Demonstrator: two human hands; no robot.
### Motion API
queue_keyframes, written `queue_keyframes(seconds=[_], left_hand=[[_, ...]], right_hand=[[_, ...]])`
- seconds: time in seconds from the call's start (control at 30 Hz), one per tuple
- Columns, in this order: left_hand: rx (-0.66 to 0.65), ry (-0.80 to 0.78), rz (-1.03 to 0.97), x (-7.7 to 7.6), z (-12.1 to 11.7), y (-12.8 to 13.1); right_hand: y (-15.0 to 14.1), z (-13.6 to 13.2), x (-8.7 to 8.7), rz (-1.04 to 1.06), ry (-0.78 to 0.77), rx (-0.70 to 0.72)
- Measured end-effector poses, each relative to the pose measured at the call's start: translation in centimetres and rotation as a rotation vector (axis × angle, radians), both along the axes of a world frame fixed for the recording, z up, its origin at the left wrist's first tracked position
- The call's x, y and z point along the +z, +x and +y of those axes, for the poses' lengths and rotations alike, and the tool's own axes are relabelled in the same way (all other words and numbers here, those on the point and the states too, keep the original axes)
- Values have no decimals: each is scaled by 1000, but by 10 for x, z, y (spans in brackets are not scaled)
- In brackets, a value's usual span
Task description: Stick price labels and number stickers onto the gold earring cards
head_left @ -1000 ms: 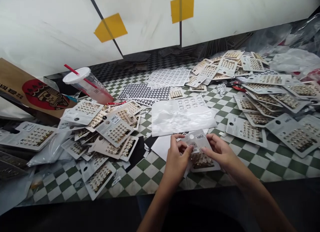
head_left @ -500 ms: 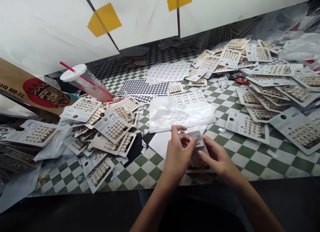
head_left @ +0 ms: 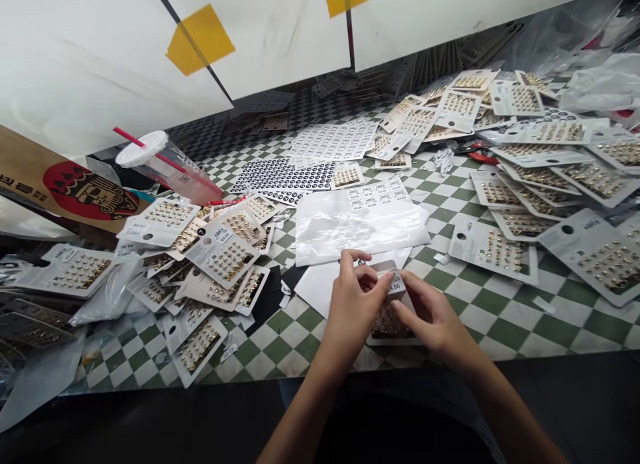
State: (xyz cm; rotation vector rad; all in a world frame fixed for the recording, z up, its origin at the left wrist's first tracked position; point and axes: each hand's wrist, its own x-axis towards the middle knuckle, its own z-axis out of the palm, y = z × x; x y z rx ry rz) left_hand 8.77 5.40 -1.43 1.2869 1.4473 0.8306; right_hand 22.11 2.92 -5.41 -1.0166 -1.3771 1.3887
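A card of earrings (head_left: 388,321) with rows of small metal studs stands at the table's front edge between my hands. My left hand (head_left: 354,304) is closed at the card's upper left, its thumb pressed on a white price sticker (head_left: 395,285) and its fingers curled. My right hand (head_left: 433,314) grips the card's right side, thumb on the front and fingers along the edge. Some of the left fingertips are hidden behind the thumb. Just beyond lies a glossy sticker sheet (head_left: 345,234) with several price labels left at its upper right, over a white paper (head_left: 317,287).
Piled earring cards lie to the left (head_left: 223,257) and right (head_left: 493,247). Farther back are sheets of round black stickers (head_left: 283,177) and printed labels (head_left: 333,143). A plastic cup (head_left: 185,174) with a red straw leans beside a brown paper bag (head_left: 30,164). White panels (head_left: 280,37) overhang the back.
The view has shifted slightly. Both hands stay on the earring card, the left thumb still on the price sticker; hardly anything else differs.
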Motion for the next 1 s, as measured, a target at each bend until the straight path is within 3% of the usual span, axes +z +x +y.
queue_keyframes(seconds=[0.13, 0.27, 0.43, 0.53, 0.6, 0.67, 0.73, 0.9, 1.0], left_hand=[[-72, -2, 95, 9, 2, -2], [-153, -23, 367, 20, 3, -2], [-240, 18, 643, 33, -2, -14], [-260, 275, 534, 40, -8, -33], [-377, 436, 396, 43, -13, -44], [-552, 471, 258, 43, -19, -49], [-630, 446, 136, 39, -23, -49], [-412, 324, 53, 18, -21, -41], [-333, 197, 167, 3, -14, -31]], right_hand=[[3, -1, 3, -39, 40, 11], [4, -2, 7, 47, 10, 10], [7, 3, 16, 38, -169, -110], [11, 5, 22, 73, -266, -94], [10, 3, 26, 140, -349, -11], [6, -1, 28, 185, -436, 104], [3, -6, 31, 147, -437, 203], [16, -12, 36, -33, -149, 84], [26, -13, 36, -110, -130, 34]])
